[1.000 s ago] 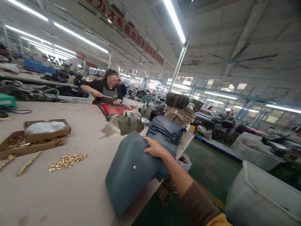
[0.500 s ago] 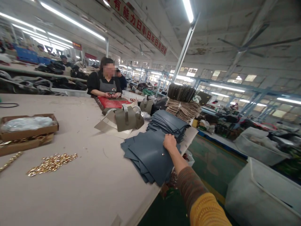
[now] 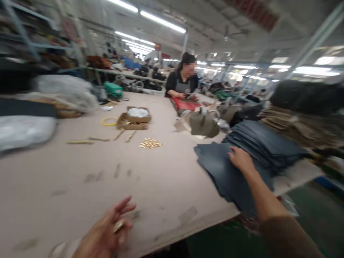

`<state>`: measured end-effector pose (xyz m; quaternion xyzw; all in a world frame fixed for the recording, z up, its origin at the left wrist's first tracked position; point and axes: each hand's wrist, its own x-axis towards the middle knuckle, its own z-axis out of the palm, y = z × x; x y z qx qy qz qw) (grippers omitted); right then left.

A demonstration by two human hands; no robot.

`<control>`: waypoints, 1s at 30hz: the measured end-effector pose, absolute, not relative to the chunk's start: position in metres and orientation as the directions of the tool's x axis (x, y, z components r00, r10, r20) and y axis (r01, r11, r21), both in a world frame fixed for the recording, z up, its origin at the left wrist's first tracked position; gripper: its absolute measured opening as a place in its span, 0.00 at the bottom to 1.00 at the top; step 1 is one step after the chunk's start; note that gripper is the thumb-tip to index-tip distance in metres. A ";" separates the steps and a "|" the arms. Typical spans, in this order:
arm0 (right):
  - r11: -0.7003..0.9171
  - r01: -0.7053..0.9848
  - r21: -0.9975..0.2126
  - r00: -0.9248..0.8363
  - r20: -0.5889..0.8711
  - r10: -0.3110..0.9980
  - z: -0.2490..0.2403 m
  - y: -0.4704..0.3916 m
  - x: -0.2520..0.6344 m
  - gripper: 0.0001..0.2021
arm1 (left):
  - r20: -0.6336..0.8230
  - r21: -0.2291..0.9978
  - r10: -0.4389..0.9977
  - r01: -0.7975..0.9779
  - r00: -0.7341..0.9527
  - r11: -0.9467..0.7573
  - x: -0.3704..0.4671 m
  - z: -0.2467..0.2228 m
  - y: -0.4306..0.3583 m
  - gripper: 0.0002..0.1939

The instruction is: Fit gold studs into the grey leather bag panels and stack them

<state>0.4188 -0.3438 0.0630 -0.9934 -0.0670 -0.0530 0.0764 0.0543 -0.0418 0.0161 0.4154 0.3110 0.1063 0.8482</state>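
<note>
Blue sheets (image 3: 216, 161) lie in a loose, uneven pile at the edge of the counter (image 3: 107, 186), beside a taller blue stack (image 3: 255, 136), and their near corner appears to reach out past that edge. The right hand (image 3: 242, 161) is on top of the pile with its fingers loosely bent; blur hides whether it has pinched a sheet or only rests there. The left hand (image 3: 113, 222), well apart from the sheets, holds a small gold piece (image 3: 118, 225) among its fingers, with the fingertips spread. A gold heap (image 3: 150, 143) lies farther back, near the cardboard boxes (image 3: 134, 123). To handle the sheets well, the right hand should probably feel for a single top edge and keep its touch light, since the surfaces look smooth and could slip over one another. Pressing toward the person would risk pushing the overhanging corner off, so any pressure is best kept straight down or inward. The gold piece looks small enough to drop, so a firm fingertip hold would suit it, kept clear of the sheets' faces to avoid scratches.
</note>
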 end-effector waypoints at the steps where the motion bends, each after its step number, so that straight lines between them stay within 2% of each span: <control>1: -0.958 0.212 -0.194 0.974 0.125 0.190 0.060 -0.327 0.409 0.19 | -0.459 0.734 0.426 0.062 0.780 0.676 0.046 0.019 -0.039 0.29; 2: -0.909 0.303 -0.286 0.952 0.141 0.273 0.056 -0.309 0.394 0.19 | -0.456 0.691 0.396 0.037 0.797 0.722 0.041 0.022 -0.038 0.29; 3: -0.804 0.409 -0.432 0.912 0.170 0.373 0.053 -0.290 0.373 0.19 | -0.453 0.660 0.396 0.002 0.799 0.751 0.039 0.025 -0.037 0.28; 5: -0.512 0.560 -0.651 0.789 0.231 0.569 0.050 -0.251 0.316 0.17 | -0.437 0.606 0.391 -0.057 0.810 0.793 0.040 0.031 -0.035 0.26; 8: -0.205 0.674 -0.709 0.548 0.294 0.783 0.049 -0.194 0.221 0.10 | -0.399 0.566 0.401 -0.122 0.825 0.815 0.039 0.037 -0.035 0.24; 11: -0.023 0.745 -0.667 0.307 0.312 0.899 0.047 -0.150 0.157 0.12 | -0.365 0.566 0.408 -0.149 0.837 0.811 0.029 0.036 -0.033 0.23; 15: 0.092 0.861 -0.500 0.111 0.361 0.926 0.040 -0.118 0.126 0.10 | -0.354 0.618 0.447 -0.153 0.822 0.771 0.011 0.029 -0.025 0.21; 19: 0.202 0.927 -0.314 -0.028 0.482 0.876 0.028 -0.097 0.117 0.11 | -0.333 0.658 0.502 -0.185 0.798 0.730 -0.006 0.021 -0.013 0.22; 23: 0.354 0.906 -0.234 -0.153 0.599 0.786 0.020 -0.074 0.112 0.09 | -0.328 0.654 0.548 -0.234 0.769 0.720 -0.018 0.011 -0.001 0.24; 25: 0.404 0.867 -0.291 -0.164 0.599 0.784 0.020 -0.063 0.111 0.11 | -0.320 0.643 0.565 -0.264 0.761 0.719 -0.023 0.010 0.005 0.23; 27: 0.412 0.806 -0.425 -0.131 0.551 0.824 0.023 -0.056 0.109 0.12 | -0.305 0.631 0.588 -0.304 0.749 0.714 -0.028 0.014 0.009 0.23; 30: 0.271 0.691 -0.670 0.014 0.388 0.922 0.029 -0.049 0.104 0.10 | -0.301 0.623 0.635 -0.357 0.712 0.696 -0.034 0.022 0.015 0.21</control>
